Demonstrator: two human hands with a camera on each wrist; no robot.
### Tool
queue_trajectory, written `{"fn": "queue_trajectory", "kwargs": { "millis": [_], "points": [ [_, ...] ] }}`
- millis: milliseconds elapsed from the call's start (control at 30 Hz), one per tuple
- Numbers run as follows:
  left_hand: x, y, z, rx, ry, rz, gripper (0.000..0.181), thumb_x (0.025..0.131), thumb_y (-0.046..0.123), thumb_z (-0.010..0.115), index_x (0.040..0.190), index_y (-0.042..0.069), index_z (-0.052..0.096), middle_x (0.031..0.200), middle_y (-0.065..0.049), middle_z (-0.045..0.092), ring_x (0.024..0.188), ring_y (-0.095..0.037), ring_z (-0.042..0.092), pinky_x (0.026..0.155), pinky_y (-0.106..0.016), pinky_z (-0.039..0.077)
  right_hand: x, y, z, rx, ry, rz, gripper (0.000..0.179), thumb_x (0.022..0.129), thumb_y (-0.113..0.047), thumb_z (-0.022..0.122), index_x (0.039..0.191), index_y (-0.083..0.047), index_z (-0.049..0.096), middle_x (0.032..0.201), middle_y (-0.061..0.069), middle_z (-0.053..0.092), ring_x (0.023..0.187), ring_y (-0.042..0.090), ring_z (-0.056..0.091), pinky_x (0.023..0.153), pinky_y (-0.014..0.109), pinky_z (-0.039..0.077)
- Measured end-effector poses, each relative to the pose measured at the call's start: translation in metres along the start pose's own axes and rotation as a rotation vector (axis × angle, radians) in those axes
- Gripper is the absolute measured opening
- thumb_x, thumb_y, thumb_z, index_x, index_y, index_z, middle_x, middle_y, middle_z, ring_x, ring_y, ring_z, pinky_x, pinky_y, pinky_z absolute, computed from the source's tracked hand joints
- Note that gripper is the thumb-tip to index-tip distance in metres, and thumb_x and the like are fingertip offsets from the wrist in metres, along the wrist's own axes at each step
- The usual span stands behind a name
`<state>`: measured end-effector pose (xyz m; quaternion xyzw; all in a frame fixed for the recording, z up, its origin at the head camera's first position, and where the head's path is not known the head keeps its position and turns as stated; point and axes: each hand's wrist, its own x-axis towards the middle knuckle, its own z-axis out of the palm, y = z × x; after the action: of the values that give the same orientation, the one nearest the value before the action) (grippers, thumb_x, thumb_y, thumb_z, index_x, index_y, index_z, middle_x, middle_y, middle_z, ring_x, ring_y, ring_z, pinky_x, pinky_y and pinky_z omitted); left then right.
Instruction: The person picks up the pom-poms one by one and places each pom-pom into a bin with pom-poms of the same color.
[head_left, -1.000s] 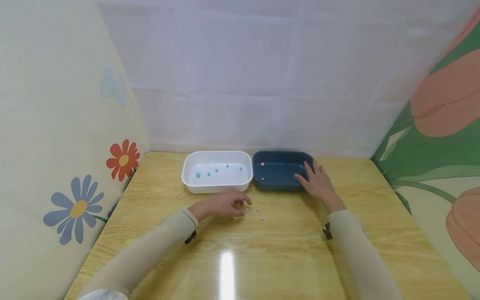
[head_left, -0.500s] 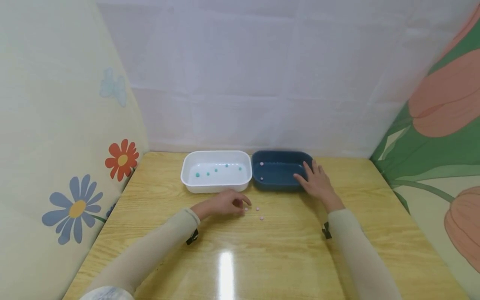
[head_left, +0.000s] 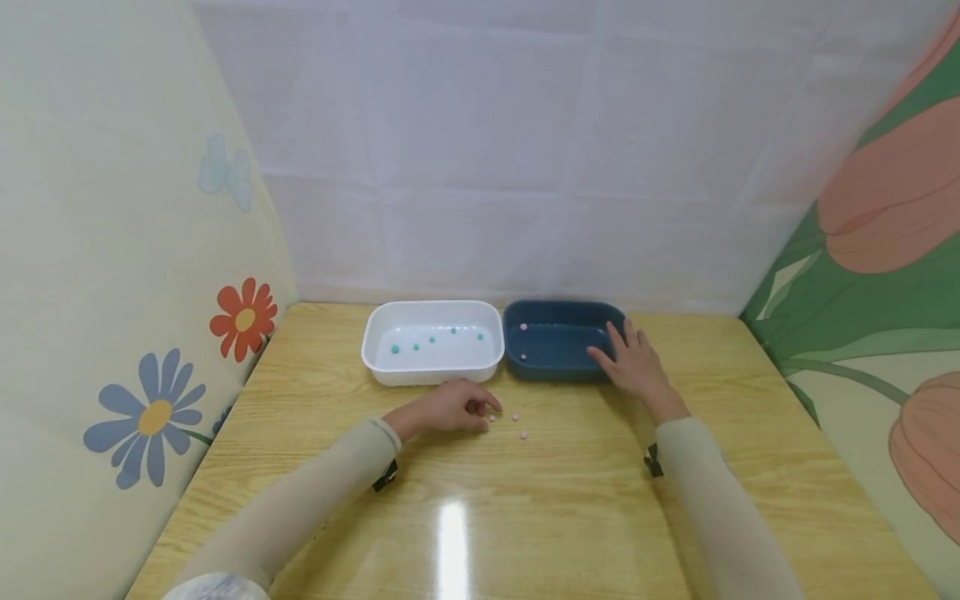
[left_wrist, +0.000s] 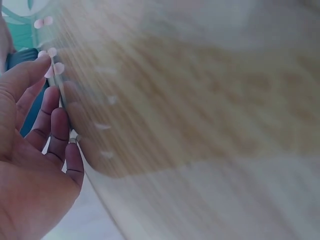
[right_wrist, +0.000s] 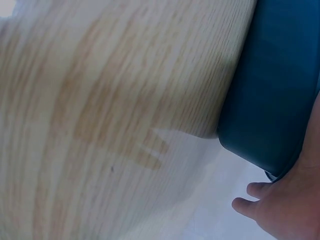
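Observation:
My left hand [head_left: 448,407] rests low over the table in front of the white basin, palm facing sideways. Its thumb and index finger stand a little apart, with a small pink bead [head_left: 492,418] right at their tips. Two more pink beads [head_left: 515,417] lie just to the right; in the left wrist view pink beads [left_wrist: 49,71] show beyond the fingertips. My right hand [head_left: 634,367] lies spread on the right end of the dark blue basin [head_left: 566,374], thumb over the front rim. From the right wrist, two fingertips [right_wrist: 245,206] stick out past the basin's corner.
A white basin [head_left: 435,377] with several green beads [head_left: 416,347] stands against the blue one. Two pink beads [head_left: 523,327] lie inside the blue basin at its left. The wooden table [head_left: 570,517] meets a white cloth behind and flowered cloths at both sides.
My left hand's thumb and index finger shift very slightly around the nearest pink bead. The right hand, both basins and the beads stay as they were.

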<state>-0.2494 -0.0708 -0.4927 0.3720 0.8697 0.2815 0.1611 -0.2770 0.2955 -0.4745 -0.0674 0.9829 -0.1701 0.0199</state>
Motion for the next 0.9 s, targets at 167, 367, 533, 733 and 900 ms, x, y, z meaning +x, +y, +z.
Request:
{"fn": "queue_trajectory", "kwargs": {
  "millis": [167,367,533,733,900],
  "points": [
    [0.0004,-0.0007,0.0024,0.021,0.016,0.01,0.026,0.09,0.019,0.077,0.116,0.02,0.075,0.087,0.011,0.063,0.083,-0.007,0.056,0.079,-0.026,0.05,-0.0012,-0.0023,-0.0013,0.005,0.003,0.004,0.09,0.102,-0.068,0.03,0.163,-0.006,0.009,0.166,0.03,-0.005,0.149,0.057,0.003,0.117,0.071,0.012],
    [0.0009,-0.0039,0.0054,0.051,0.04,0.024,0.022,0.091,0.021,0.076,0.113,0.02,0.076,0.088,0.011,0.063,0.083,-0.006,0.055,0.079,-0.025,0.049,-0.0015,-0.0025,-0.0018,0.01,0.008,0.01,0.086,0.104,-0.064,0.032,0.163,-0.006,0.009,0.166,0.03,-0.003,0.149,0.056,0.003,0.117,0.071,0.013],
    [0.0009,-0.0047,0.0067,0.08,0.067,0.028,0.019,0.091,0.023,0.076,0.111,0.022,0.077,0.087,0.012,0.062,0.083,-0.005,0.055,0.078,-0.025,0.048,-0.0018,-0.0016,-0.001,0.011,0.016,0.006,0.086,0.104,-0.065,0.032,0.163,-0.006,0.009,0.166,0.03,-0.005,0.149,0.056,0.003,0.117,0.071,0.012],
    [0.0019,-0.004,0.0076,0.09,0.07,0.009,0.017,0.092,0.024,0.076,0.109,0.023,0.078,0.087,0.012,0.062,0.083,-0.005,0.055,0.079,-0.025,0.048,-0.0006,-0.0007,-0.0001,0.022,0.008,0.003,0.087,0.103,-0.065,0.031,0.163,-0.007,0.008,0.166,0.028,-0.008,0.149,0.056,0.002,0.117,0.071,0.011],
    [0.0024,-0.0026,0.0083,0.077,0.062,-0.024,0.015,0.092,0.025,0.075,0.107,0.025,0.077,0.088,0.014,0.062,0.084,-0.004,0.056,0.079,-0.025,0.049,-0.0008,-0.001,-0.0006,0.028,0.001,0.003,0.089,0.102,-0.068,0.03,0.164,-0.008,0.008,0.166,0.028,-0.008,0.15,0.055,0.002,0.117,0.071,0.011]
  ]
}}
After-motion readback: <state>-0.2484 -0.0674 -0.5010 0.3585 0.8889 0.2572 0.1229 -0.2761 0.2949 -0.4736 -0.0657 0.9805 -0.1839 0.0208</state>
